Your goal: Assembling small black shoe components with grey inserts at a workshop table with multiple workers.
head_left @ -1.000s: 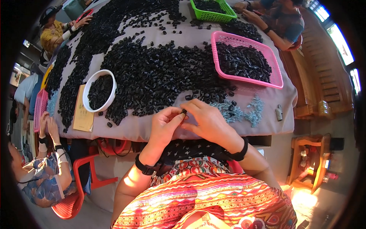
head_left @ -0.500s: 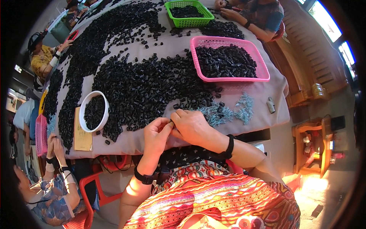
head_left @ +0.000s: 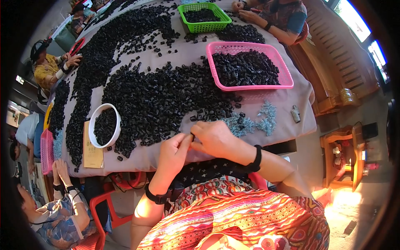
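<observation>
At the near edge of the table my left hand and my right hand meet, fingers pinched together. Between the fingertips shows a bit of a small black piece, mostly covered by the fingers. Just beyond my hands spreads a large heap of small black plastic pieces, short and tube-like. Right of my right hand lies a pile of small, clear bluish pieces, with a few black ones among them. A white round tub of thin black parts stands to the left of my left hand.
A pink basket and a green basket hold black pieces. Under the tub's left side lies a tan booklet. A small bottle-shaped object lies near the right edge. Other people work around the table; a red chair stands at lower left.
My hands stay together in nearly the same spot, the fingers slightly shifted around the small black piece. At left, a co-worker's hands have moved a little nearer the table edge.
</observation>
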`<state>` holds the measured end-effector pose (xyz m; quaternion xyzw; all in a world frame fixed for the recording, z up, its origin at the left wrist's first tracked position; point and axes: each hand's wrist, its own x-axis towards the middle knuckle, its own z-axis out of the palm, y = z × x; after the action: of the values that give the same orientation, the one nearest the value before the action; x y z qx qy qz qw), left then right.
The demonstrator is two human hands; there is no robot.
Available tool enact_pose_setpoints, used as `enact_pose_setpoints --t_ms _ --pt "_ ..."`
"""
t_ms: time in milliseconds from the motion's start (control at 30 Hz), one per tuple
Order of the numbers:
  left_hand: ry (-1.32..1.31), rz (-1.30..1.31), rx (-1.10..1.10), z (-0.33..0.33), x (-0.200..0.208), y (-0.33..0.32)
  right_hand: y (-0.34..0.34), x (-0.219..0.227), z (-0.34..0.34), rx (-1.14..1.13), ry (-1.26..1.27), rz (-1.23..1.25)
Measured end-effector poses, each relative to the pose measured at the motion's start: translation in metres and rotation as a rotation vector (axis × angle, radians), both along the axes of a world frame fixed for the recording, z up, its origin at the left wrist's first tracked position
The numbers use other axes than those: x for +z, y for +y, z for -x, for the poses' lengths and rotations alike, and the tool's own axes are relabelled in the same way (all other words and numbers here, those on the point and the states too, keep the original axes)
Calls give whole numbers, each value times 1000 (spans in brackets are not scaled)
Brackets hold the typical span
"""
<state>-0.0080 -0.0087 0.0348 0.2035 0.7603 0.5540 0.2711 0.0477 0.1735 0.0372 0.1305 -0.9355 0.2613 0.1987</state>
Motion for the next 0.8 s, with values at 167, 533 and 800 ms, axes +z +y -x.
enact_pose_setpoints --t_ms 167,533,800 --pt "944 -383 201 -31 97 -9 90 55 15 -414 13 -98" --pt "1281 -572 -55 -14 111 -15 181 29 76 -427 -230 -139" --pt "1324 -602 -122 -9 119 -21 221 24 97 -371 -237 -106"
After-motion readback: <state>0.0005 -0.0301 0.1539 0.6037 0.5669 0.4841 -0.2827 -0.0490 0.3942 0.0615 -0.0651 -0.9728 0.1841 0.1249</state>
